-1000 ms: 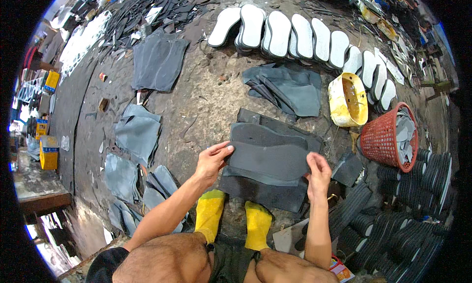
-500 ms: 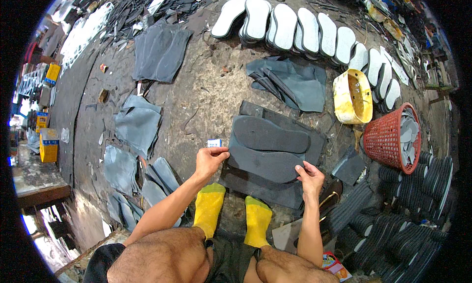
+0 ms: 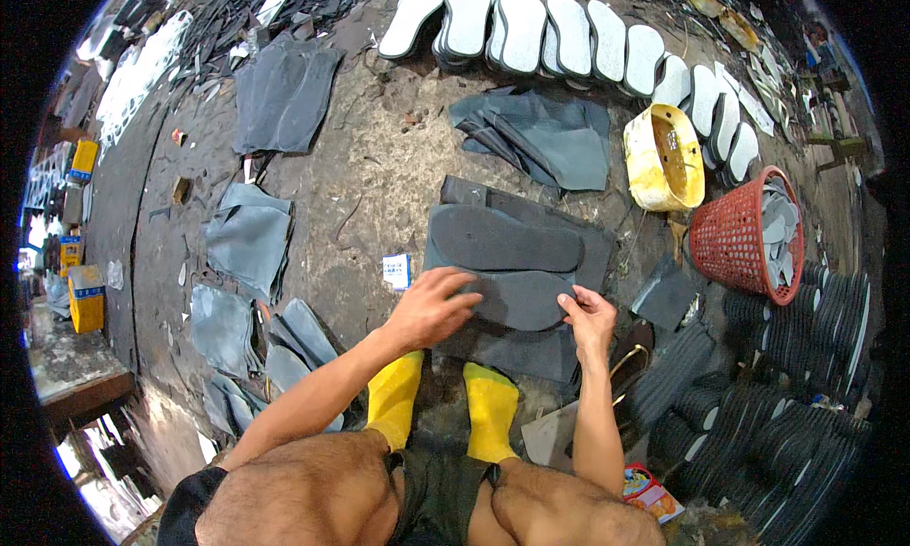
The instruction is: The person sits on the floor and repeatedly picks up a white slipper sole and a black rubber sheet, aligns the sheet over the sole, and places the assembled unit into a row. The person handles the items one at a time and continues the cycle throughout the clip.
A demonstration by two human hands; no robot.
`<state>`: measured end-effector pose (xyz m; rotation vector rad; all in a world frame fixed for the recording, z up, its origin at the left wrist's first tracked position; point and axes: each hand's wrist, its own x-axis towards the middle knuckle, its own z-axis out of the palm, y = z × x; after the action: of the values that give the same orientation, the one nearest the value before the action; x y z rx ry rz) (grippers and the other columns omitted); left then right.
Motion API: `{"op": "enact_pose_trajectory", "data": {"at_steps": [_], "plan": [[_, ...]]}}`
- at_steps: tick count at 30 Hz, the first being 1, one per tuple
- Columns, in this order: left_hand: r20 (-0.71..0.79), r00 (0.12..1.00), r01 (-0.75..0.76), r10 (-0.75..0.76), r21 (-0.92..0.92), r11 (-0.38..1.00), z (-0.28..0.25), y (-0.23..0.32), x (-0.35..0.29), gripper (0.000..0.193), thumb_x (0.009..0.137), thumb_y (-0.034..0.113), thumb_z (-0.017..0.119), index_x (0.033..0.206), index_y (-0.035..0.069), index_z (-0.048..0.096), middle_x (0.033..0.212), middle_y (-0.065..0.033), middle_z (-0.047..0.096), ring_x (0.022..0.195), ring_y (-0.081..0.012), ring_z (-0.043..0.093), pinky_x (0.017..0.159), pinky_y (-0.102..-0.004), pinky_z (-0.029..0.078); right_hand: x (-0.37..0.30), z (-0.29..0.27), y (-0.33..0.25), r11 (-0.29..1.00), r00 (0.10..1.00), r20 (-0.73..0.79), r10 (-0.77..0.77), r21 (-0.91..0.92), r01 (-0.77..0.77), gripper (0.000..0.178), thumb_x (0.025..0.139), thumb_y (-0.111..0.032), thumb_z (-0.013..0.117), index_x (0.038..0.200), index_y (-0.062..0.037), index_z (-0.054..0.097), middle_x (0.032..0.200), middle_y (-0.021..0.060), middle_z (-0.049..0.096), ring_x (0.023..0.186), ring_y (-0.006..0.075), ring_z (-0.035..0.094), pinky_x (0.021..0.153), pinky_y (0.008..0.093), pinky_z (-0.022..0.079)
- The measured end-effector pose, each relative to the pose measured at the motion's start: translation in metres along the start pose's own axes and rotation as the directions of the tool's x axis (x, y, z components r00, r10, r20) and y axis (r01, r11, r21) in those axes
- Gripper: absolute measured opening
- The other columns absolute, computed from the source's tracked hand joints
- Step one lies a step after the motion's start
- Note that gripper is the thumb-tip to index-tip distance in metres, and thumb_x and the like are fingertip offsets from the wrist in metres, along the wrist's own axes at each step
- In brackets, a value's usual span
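Two dark grey foam shoe soles lie side by side on dark rubber sheets [image 3: 531, 356] in front of my feet. The far sole [image 3: 502, 238] is fully visible. Over the left end of the near sole [image 3: 521, 300] is my left hand [image 3: 436, 309], fingers stretched out and apart, hiding that end. My right hand [image 3: 590, 318] pinches the near sole's right end between thumb and fingers. A small blue-and-white box [image 3: 396, 272] lies on the floor just beyond my left hand.
White-topped soles [image 3: 521, 29] stand in a curved row at the back. A yellow tub [image 3: 664, 157] and a red basket of scraps [image 3: 744, 238] are on the right, near stacked dark soles [image 3: 758, 451]. Grey sheets [image 3: 248, 238] lie left; a folded pile [image 3: 540, 138] lies beyond the soles.
My left hand has let go of the near sole's left end and moved over it, fingers spreading. The near sole now lies closer against the far one. The whole view has shifted slightly.
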<state>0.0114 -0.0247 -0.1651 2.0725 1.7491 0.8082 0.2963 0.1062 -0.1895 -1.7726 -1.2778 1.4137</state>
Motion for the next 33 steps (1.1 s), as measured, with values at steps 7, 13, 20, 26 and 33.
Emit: {"op": "enact_pose_trajectory", "data": {"at_steps": [7, 13, 20, 26, 33], "plan": [[0.294, 0.946, -0.158, 0.136, 0.051, 0.986, 0.017, -0.002, 0.026, 0.043, 0.080, 0.025, 0.078, 0.119, 0.012, 0.064, 0.142, -0.0148, 0.052, 0.131, -0.0364, 0.048, 0.109, -0.0493, 0.042, 0.000, -0.003, -0.003, 0.978, 0.990, 0.003, -0.141, -0.157, 0.139, 0.048, 0.074, -0.021, 0.091, 0.116, -0.0033, 0.076, 0.089, 0.0074, 0.070, 0.073, 0.0157, 0.065, 0.065, 0.0298, 0.055], [0.302, 0.946, -0.158, 0.117, 0.115, 0.981, 0.016, 0.009, 0.036, 0.051, 0.070, 0.019, 0.079, 0.117, 0.010, 0.062, 0.133, -0.0147, 0.054, 0.123, -0.0340, 0.050, 0.102, -0.0459, 0.042, -0.007, -0.010, -0.001, 0.656, 0.826, -0.149, -0.543, -0.690, 0.306, 0.055, 0.069, -0.031, 0.093, 0.115, -0.0083, 0.073, 0.082, 0.0073, 0.059, 0.074, 0.0208, 0.060, 0.070, 0.0354, 0.051], [0.556, 0.829, 0.348, -0.057, -0.433, 0.831, -0.046, 0.011, 0.088, 0.050, 0.080, 0.020, 0.076, 0.126, 0.009, 0.061, 0.116, -0.0086, 0.063, 0.113, -0.0205, 0.058, 0.098, -0.0363, 0.046, -0.043, -0.038, 0.004, 0.885, 0.934, -0.310, 0.177, 0.465, -0.014, 0.053, 0.095, -0.043, 0.070, 0.135, -0.0108, 0.059, 0.106, 0.0028, 0.064, 0.091, 0.0142, 0.059, 0.081, 0.0327, 0.048], [0.794, 0.570, 0.668, -0.212, -0.597, -0.444, -0.080, 0.019, 0.106, 0.056, 0.096, 0.038, 0.059, 0.135, -0.001, 0.059, 0.137, -0.0160, 0.064, 0.116, -0.0248, 0.067, 0.100, -0.0378, 0.054, -0.100, -0.011, -0.066, 0.542, 0.943, 0.314, -0.113, 0.815, -0.207, 0.086, 0.087, -0.035, 0.080, 0.156, -0.0114, 0.036, 0.142, 0.0072, 0.054, 0.135, 0.0260, 0.048, 0.113, 0.0439, 0.037], [0.523, 0.820, 0.570, -0.233, -0.783, 0.249, -0.114, 0.066, 0.099, 0.081, 0.076, 0.005, 0.088, 0.147, 0.000, 0.049, 0.138, -0.0069, 0.062, 0.124, -0.0161, 0.058, 0.112, -0.0341, 0.043, -0.102, -0.030, -0.178, 0.860, 0.931, 0.040, -0.363, 0.398, 0.319, 0.060, 0.081, 0.001, 0.079, 0.135, -0.0003, 0.053, 0.121, 0.0090, 0.067, 0.107, 0.0200, 0.065, 0.100, 0.0335, 0.049]]}}
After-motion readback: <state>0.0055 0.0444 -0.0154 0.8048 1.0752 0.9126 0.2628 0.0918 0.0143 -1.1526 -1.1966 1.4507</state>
